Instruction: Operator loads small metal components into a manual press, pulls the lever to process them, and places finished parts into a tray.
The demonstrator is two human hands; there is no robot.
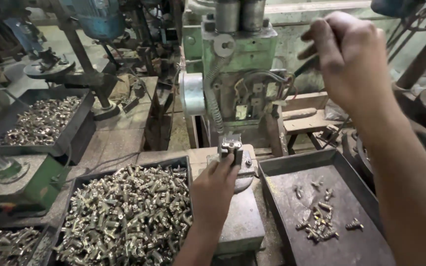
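Observation:
My left hand (214,189) reaches forward over the green machine table (242,226), its fingertips at the small metal clamp fixture (231,148) under the spindle; whether a part sits between the fingers is hidden. My right hand (348,56) is raised at the upper right, fingers closed around a dark lever handle (309,64) of the green drill machine (237,74). A dark tray (82,184) to the left is heaped with several brass fittings (129,214). A dark tray (272,172) to the right carries a small pile of brass fittings (319,226).
Another tray of brass parts (43,120) stands at the far left beside a second drill stand (97,79). More brass parts (3,244) lie at the bottom left. Wooden blocks (306,120) and cables sit behind the right tray.

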